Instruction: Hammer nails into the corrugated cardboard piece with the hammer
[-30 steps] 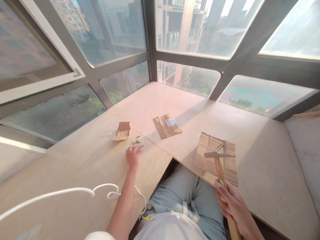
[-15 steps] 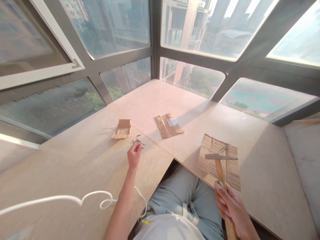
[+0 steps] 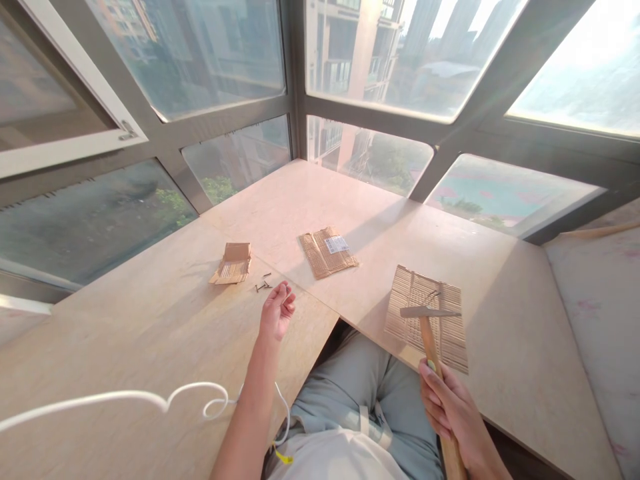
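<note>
My left hand (image 3: 278,312) is raised just right of several small dark nails (image 3: 262,287) on the tabletop. Its thumb and fingers are pinched together, and whatever is between them is too small to make out. In my right hand (image 3: 447,403) is a hammer (image 3: 431,341), gripped by its wooden handle with the metal head upward. The hammer head is in front of a corrugated cardboard piece (image 3: 400,303) at the right. A few thin dark nails (image 3: 434,294) show on that cardboard, just above the hammer head.
A small folded cardboard piece (image 3: 237,257) lies beyond the nails. Another flat cardboard piece (image 3: 320,261) with a white label sits mid-table. A white cable (image 3: 125,395) curls across the left tabletop (image 3: 125,327). Windows surround the table, which has a corner gap over my lap.
My left hand has lifted and turned away from the loose nails, its fingers still pinched. Fewer nails show beside it. The whole view has shifted slightly; my right hand still holds the hammer.
</note>
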`<state>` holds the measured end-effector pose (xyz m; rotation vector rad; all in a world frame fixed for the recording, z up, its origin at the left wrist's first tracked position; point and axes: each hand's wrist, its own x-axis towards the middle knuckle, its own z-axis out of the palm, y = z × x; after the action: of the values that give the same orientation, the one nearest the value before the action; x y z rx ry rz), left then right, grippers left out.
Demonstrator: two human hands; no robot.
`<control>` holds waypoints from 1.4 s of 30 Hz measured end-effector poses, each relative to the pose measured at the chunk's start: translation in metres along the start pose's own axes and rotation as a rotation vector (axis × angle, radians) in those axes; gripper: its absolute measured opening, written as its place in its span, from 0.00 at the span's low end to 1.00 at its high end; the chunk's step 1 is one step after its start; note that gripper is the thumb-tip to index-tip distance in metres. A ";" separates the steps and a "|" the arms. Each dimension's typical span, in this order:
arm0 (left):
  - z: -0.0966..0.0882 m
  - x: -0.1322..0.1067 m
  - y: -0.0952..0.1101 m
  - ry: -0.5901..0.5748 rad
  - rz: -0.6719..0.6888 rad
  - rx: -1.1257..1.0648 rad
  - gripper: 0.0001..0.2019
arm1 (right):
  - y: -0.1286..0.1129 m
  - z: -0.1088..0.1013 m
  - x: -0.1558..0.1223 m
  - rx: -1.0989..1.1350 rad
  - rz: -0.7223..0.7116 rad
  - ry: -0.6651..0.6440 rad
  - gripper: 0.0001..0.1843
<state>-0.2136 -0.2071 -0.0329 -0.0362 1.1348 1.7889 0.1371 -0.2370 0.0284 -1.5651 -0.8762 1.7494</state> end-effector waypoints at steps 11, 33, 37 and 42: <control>0.020 -0.008 -0.013 0.003 -0.026 -0.023 0.10 | 0.005 -0.010 -0.003 0.041 -0.009 0.039 0.26; 0.156 -0.022 -0.073 -0.552 0.112 0.485 0.21 | -0.001 -0.037 -0.011 0.144 -0.049 0.037 0.25; 0.198 -0.015 -0.110 -0.724 0.173 0.626 0.20 | 0.000 -0.054 -0.008 0.180 -0.072 0.071 0.25; 0.229 0.001 -0.144 -0.902 0.237 0.768 0.16 | 0.000 -0.073 -0.008 0.213 -0.094 0.127 0.25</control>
<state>-0.0086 -0.0334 -0.0010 1.2653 1.0632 1.1923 0.2101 -0.2389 0.0278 -1.4537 -0.6674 1.6019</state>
